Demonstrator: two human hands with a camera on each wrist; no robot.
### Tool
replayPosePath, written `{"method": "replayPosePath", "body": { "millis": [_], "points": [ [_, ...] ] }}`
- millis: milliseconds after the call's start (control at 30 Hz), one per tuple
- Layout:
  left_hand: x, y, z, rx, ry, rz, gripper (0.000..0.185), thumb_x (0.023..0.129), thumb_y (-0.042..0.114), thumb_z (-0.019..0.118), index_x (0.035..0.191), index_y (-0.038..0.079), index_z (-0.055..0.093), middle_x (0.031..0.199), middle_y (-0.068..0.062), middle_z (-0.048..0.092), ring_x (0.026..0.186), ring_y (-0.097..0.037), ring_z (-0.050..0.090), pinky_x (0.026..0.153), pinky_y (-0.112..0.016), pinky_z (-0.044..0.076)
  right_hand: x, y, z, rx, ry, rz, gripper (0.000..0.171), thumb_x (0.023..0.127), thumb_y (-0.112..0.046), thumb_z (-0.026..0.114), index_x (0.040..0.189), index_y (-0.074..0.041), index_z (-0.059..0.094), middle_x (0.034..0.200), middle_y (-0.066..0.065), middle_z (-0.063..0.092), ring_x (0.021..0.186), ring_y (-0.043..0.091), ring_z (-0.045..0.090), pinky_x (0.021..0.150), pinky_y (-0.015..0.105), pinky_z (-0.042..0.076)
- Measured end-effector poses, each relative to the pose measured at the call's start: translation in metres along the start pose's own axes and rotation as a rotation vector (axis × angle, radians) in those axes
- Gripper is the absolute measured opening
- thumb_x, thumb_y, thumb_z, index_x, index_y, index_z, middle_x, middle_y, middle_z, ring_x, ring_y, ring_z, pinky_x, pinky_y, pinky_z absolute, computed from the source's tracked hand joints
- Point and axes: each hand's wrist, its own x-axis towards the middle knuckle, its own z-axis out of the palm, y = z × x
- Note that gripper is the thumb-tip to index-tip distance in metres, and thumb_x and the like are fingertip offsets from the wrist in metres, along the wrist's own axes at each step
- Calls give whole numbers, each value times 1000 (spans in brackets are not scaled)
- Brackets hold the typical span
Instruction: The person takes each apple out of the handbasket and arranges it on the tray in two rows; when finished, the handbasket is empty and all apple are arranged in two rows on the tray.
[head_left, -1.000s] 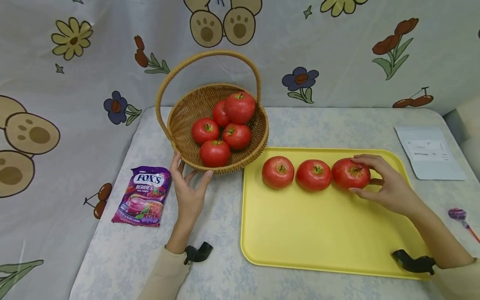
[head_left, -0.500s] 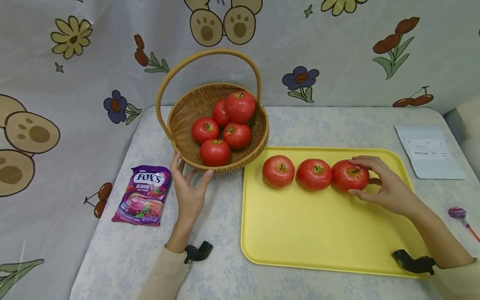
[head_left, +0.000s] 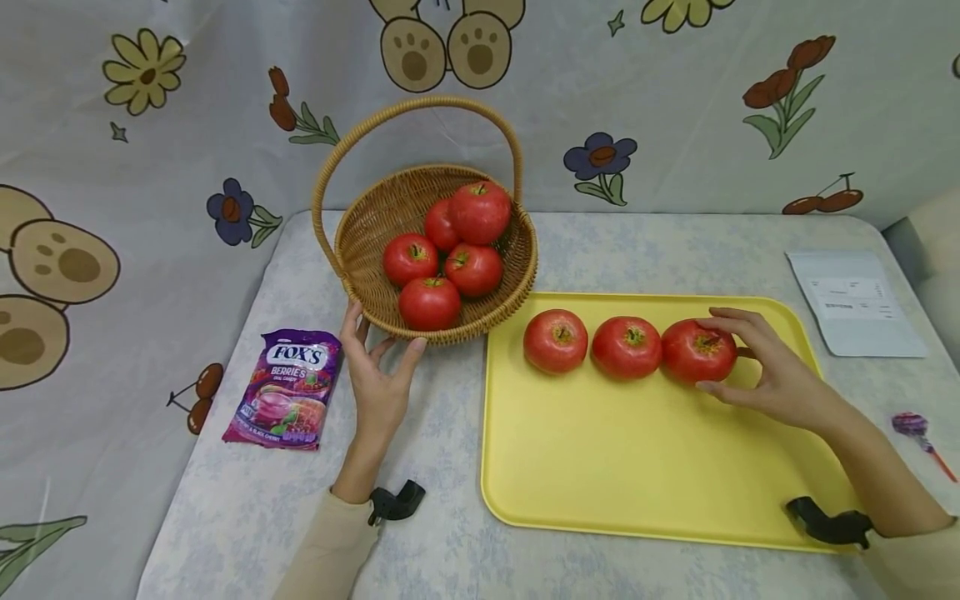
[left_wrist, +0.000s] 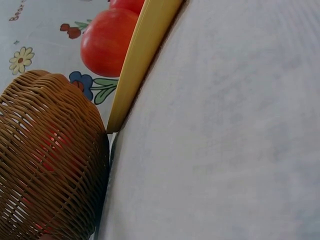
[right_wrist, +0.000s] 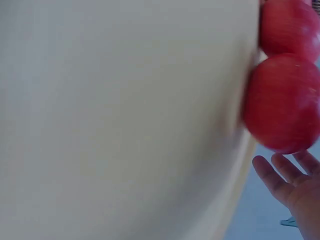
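Observation:
My left hand rests against the near lower side of a wicker basket, thumb and fingers spread; some fingertips are hidden by it. Inside the basket lie several red apples. On a yellow tray, three more apples form a row along the far side: a left apple, a middle apple and a right apple. My right hand holds the right apple between thumb and fingers. In the right wrist view, fingers of this hand appear beside an apple.
A purple candy bag lies left of my left hand. Right of the tray are a pale packet with a printed label and a lollipop. A patterned cloth hangs behind the table.
Hardly anything differs. My right hand and the right apple have shifted very slightly left; my left hand stays at the basket.

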Motion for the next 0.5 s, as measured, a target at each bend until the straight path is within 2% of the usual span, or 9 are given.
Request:
{"method": "replayPosePath", "body": {
  "millis": [167,267,500],
  "points": [
    [0,-2,0,4,-3,-10,84,86,-1,70,149,-7,15,161,-21,9,146,-39,22,101,-40,43,18,-19,-13,-38,28,-59,92,56,10,88,139,-6,51,147,-9,35,130,-7,31,91,-2,33],
    [0,-2,0,6,0,-13,84,86,-1,71,149,-6,15,161,-20,9,146,-38,23,101,-39,44,38,-37,-19,-44,27,-116,95,56,9,88,141,-8,50,149,-9,35,130,-6,33,93,-1,33],
    [0,-3,-1,2,-2,-12,84,86,-1,71,149,-6,15,161,-20,8,146,-39,22,101,-40,43,93,-80,-18,-63,-41,-217,95,62,1,89,145,-14,47,152,7,35,135,-1,31,96,3,35]
  ]
}}
